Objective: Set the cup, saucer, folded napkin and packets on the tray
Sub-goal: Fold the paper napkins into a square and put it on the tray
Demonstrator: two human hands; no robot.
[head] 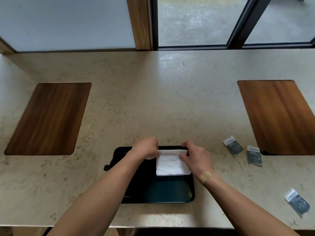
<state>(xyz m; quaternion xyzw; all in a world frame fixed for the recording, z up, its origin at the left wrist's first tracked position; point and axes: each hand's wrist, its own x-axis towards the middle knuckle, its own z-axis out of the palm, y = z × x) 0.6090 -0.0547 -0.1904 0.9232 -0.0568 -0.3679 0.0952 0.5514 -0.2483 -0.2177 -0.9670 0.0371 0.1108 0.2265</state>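
Observation:
A white folded napkin [172, 165] lies on the far right part of a black tray [168, 193] near the counter's front edge. My left hand [146, 148] pinches the napkin's far left corner. My right hand [196, 158] pinches its far right edge. Three dark packets lie on the counter to the right: one packet [233, 145], a second packet [254, 155] beside it, and a third packet [297, 202] nearer the front edge. Something dark sits on the tray's left side under my left forearm; only a small handle-like part [107, 167] sticks out. I cannot tell what it is.
The beige stone counter [153, 103] carries two inset wooden panels, one at the left [49, 118] and one at the right [279, 116]. A wall and glass doors stand behind the counter's far edge.

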